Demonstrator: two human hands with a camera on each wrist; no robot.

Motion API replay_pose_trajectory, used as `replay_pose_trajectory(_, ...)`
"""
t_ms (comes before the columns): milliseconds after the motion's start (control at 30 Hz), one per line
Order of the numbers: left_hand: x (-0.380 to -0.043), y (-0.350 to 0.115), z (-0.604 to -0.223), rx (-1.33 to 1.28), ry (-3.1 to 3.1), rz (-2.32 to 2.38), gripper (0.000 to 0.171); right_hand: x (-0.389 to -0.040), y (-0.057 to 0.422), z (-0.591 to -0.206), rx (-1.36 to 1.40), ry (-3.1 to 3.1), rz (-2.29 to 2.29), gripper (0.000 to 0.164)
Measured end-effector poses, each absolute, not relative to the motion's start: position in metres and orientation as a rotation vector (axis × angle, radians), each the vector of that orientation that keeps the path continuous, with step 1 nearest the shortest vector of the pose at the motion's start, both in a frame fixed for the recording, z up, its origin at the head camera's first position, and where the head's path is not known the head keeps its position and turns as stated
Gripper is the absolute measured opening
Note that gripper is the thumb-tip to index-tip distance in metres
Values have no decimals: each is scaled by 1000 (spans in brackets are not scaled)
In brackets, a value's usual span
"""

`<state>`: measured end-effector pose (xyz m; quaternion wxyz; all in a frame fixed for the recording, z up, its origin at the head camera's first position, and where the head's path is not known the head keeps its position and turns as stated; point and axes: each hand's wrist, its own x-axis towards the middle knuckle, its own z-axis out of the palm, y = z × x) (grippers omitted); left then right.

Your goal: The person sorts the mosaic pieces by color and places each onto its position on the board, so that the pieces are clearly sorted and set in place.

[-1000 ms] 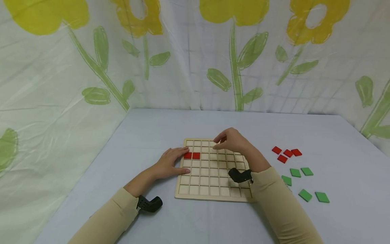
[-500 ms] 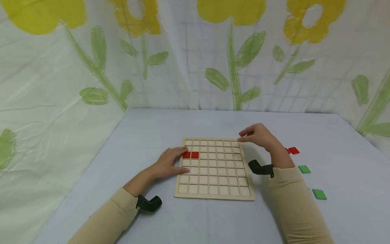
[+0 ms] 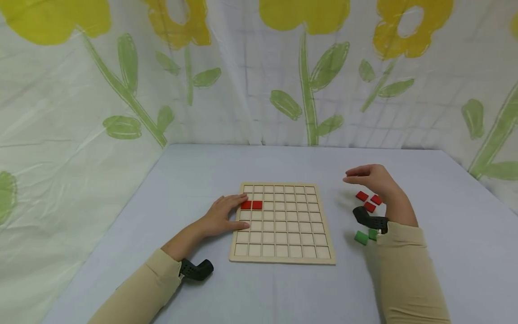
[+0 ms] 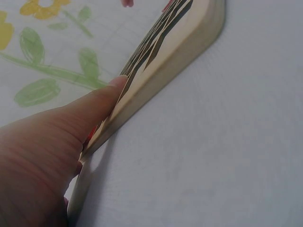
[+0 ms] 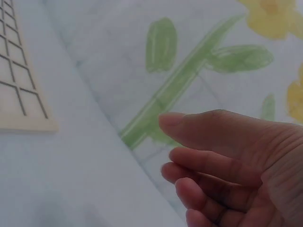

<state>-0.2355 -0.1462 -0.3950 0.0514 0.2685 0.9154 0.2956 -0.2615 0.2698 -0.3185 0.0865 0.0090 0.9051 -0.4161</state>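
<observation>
A pale wooden grid board [image 3: 282,260] lies on the table, with two red square tiles [image 3: 256,205] side by side in cells at its left side. My left hand [image 3: 220,217] rests on the board's left edge, fingers and thumb stretched out. In the left wrist view the thumb [image 4: 102,101] lies over the board's rim. To the right of the board my right hand [image 3: 374,180] is in the air, fingers loosely bent and nothing between them. Loose red tiles [image 3: 362,196] lie below it, and green tiles [image 3: 361,237] lie nearer; the right forearm hides some of them.
The table [image 3: 194,171] has a pale cover. Behind it hangs a white curtain [image 3: 234,90] with printed yellow flowers and green leaves. A black wrist camera [image 3: 196,270] sits on the left wrist, another black camera [image 3: 368,219] on the right.
My right hand has moved from above the board's far part to the right, over the loose red tiles. The left hand stays on the board's edge; the tiles on the board have not moved.
</observation>
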Motion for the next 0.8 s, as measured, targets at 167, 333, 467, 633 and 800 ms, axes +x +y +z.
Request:
replay_pose_trajectory(167,-234,-147,-394,817,2790,894,78,-263,283,-328,111,2653,-1271,66)
replay_pose_trajectory(333,-233,-147,-393,824,2786,903,78,-263,291,-338,188,2628,-1271,63)
replay_pose_trajectory(467,-234,-147,-393,828,2788,897,78,-263,296,-344,242,2618,-1254,60)
replay_pose_trajectory(633,-234,-146,-393,825,2790,900,78,-262,306,-349,284,2636,-1200,58)
replay_pose_trajectory(800,-234,-145,-392,825,2785,902,78,-259,312,-354,279,2688,-1117,58)
